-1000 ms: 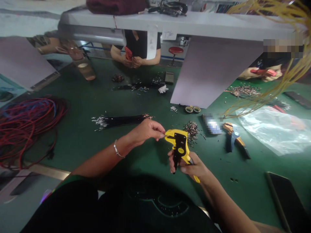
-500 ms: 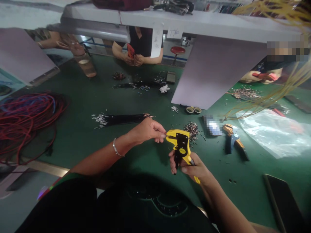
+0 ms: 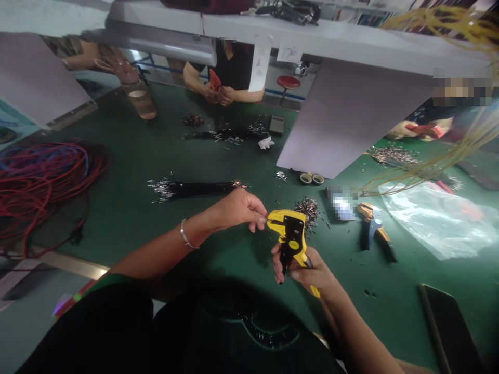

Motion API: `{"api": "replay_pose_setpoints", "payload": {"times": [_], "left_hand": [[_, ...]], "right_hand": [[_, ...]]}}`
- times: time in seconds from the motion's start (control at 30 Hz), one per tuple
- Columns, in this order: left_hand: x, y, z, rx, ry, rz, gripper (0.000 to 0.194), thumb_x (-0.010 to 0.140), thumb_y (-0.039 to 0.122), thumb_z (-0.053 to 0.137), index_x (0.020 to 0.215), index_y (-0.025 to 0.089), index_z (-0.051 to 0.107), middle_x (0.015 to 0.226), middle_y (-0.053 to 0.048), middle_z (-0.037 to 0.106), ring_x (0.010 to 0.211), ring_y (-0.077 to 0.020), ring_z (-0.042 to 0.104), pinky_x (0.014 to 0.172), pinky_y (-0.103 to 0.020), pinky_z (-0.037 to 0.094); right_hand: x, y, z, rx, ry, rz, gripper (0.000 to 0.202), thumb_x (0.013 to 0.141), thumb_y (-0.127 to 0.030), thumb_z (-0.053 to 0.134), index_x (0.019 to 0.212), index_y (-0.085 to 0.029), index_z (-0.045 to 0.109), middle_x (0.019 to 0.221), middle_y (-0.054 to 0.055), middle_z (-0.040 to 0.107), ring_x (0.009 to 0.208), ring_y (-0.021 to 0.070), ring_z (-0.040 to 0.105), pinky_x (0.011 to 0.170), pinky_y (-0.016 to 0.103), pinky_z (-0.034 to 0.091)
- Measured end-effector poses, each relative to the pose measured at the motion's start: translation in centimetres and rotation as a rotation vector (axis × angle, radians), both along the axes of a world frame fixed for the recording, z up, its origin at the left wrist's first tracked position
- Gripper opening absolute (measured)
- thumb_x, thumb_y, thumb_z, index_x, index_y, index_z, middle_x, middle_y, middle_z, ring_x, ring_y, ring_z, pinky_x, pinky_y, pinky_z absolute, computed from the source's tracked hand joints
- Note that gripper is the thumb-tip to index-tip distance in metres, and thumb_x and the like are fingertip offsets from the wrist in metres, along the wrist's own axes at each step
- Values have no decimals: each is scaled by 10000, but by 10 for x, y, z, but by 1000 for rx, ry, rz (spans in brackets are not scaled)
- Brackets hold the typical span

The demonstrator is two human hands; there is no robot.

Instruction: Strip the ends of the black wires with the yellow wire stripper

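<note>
Both hands are right in the middle of the action! Right hand (image 3: pixel 312 267), fingers wrapped round the handles of the yellow-and-black tool (image 3: pixel 293 234), just right of and below the centre of the frame; left hand (image 3: pixel 244 210), thumb and fingertips pinched together at the tool's nose. What sits in that pinch is too small to tell. The two hands are apart, the tool bridging them.

Now the wider field, biggest first! The green table (image 3: pixel 128 161) spreads across most of the view, the pale shelf (image 3: pixel 241 31) running along the top, and a pale panel (image 3: pixel 339 114) slanting down from it at upper right. Over at left, a big tangle of red and blue wire (image 3: pixel 47 182); at right, a clear plastic bag (image 3: pixel 440 218) lies crumpled. At top centre a person (image 3: pixel 234 65) grips a red tool in both hands. Lower right, a dark phone (image 3: pixel 450 327) lies flat. Left of centre there's a bundle of black wires (image 3: pixel 202 189) (silvery ends at left, coppery ones at right), while the blue-and-orange tool (image 3: pixel 376 228) rests near the bag. Smaller now: a heap of tiny pieces (image 3: pixel 307 209) just behind the yellow-and-black tool, and two small rings (image 3: pixel 306 179) beyond it!
</note>
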State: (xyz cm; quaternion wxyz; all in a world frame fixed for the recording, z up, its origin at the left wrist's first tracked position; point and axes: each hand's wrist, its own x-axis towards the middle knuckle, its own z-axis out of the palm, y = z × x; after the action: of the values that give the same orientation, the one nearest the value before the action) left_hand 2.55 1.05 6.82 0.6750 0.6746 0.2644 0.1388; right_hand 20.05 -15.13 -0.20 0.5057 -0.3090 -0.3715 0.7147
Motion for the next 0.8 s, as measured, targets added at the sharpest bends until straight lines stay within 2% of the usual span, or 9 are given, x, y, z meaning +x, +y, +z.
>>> {"api": "replay_pose_setpoints", "payload": {"times": [0.37,0.8], "left_hand": [[1,-1,-5,-127,-60,24,50,653,148,711,678,107,699,575,-31,692,448,-79,577,485,-213,503],[3,-1,-5,-131,-48,31,43,646,126,712,667,92,696,564,-46,679,445,-85,573,487,-237,503]], "right_hand": [[1,0,1,-2,2,6,452,663,-273,754,1067,-127,611,773,55,618,633,176,570,612,364,482],[2,0,-1,12,16,29,454,667,-254,748,1082,-128,613,776,51,617,642,174,574,619,355,475]]}}
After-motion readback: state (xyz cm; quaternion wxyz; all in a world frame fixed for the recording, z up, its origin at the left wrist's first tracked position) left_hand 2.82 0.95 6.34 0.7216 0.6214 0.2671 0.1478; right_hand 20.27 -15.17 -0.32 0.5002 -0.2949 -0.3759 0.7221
